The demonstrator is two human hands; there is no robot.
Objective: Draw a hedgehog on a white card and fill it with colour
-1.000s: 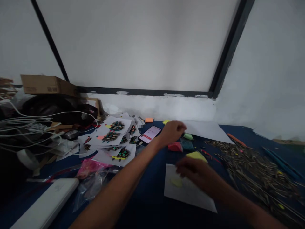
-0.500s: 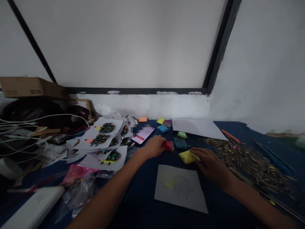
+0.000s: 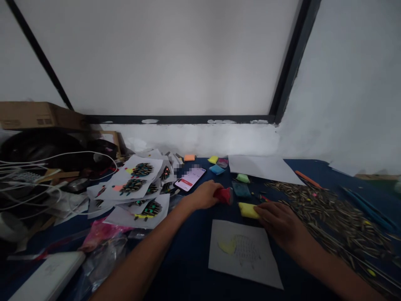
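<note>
My left hand (image 3: 206, 195) is closed on the end of a red clay packet (image 3: 223, 195), over the blue cloth. To the right, the fingers of my right hand (image 3: 277, 216) pinch the near end of a yellow clay packet (image 3: 248, 210). Below both hands lies a small sheet of paper (image 3: 263, 274) with a drawn hedgehog-like animal, its face covered in pale yellow. A dark teal packet (image 3: 241, 190) and a light green packet (image 3: 242, 178) rest just beyond the yellow one.
Sunflower seeds (image 3: 341, 221) are spread across the right side. Seed-decorated pictures (image 3: 133, 186) are stacked left, beside a phone (image 3: 190, 179). Blue (image 3: 216, 169) and orange packets (image 3: 189, 157) lie at the back, near a white sheet (image 3: 263, 167). Plastic bags (image 3: 106, 251) and cables (image 3: 56, 161) crowd the left.
The red packet has turned slightly in my left hand. My right fingers have closed further over the yellow packet's end. The whole view has shifted a little, with the drawing appearing lower and further right.
</note>
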